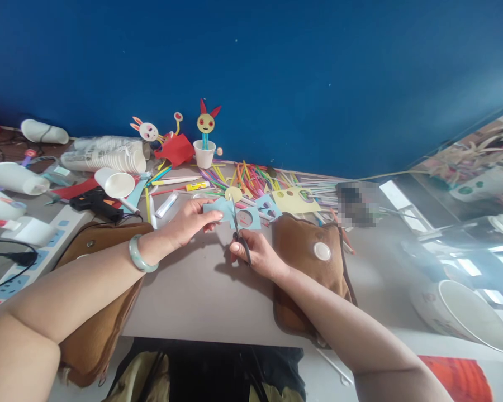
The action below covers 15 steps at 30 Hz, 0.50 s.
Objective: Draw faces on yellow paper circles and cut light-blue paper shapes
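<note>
Blue paper [227, 212]: likely light, flexible, tearable; best held by uncut margin. Left hand [188, 221] pinches paper's left end; right hand [256, 254], nearside of paper, grips scissors [237, 228].

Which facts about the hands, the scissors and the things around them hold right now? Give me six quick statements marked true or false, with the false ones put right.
1. The right hand holds the scissors. True.
2. The left hand holds red paper. False: it holds light blue paper.
3. A brown pouch is partly hidden by the right arm. True.
4. The bracelet is on the right arm. False: it is on the left arm.
5. A white cup with a yellow-faced figure stands upright. True.
6. The black glue gun lies to the right of both hands. False: it lies to their left, beside the power strip.
</note>
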{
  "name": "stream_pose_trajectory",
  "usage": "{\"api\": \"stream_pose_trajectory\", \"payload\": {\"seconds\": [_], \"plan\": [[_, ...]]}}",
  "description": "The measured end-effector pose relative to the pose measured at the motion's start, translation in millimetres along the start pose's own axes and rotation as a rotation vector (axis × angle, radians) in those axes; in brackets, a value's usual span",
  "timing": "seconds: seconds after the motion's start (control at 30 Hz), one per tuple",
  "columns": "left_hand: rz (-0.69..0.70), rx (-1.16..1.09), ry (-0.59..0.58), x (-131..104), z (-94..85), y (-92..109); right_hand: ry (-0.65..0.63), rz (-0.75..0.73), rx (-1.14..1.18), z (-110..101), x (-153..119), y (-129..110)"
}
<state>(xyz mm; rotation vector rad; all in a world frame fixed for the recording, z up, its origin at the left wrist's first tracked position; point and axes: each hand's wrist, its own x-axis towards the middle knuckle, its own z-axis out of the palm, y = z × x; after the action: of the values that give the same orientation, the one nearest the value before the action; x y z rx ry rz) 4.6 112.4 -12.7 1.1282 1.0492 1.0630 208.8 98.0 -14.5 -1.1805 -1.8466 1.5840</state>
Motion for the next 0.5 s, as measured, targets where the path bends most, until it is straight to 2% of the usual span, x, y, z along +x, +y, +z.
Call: {"api": "stream_pose_trajectory", "payload": {"seconds": [0.2,0.5], "plan": [[-0.033,-0.001,0.033,-2.2,1.5,2.9,0.008,-0.001,-0.007,-0.3,0.5,2.0],[-0.009,0.002,0.024,-1.8,0.3,2.2,0.019,-0.018,-0.027,0.1,1.3,4.1]]}}
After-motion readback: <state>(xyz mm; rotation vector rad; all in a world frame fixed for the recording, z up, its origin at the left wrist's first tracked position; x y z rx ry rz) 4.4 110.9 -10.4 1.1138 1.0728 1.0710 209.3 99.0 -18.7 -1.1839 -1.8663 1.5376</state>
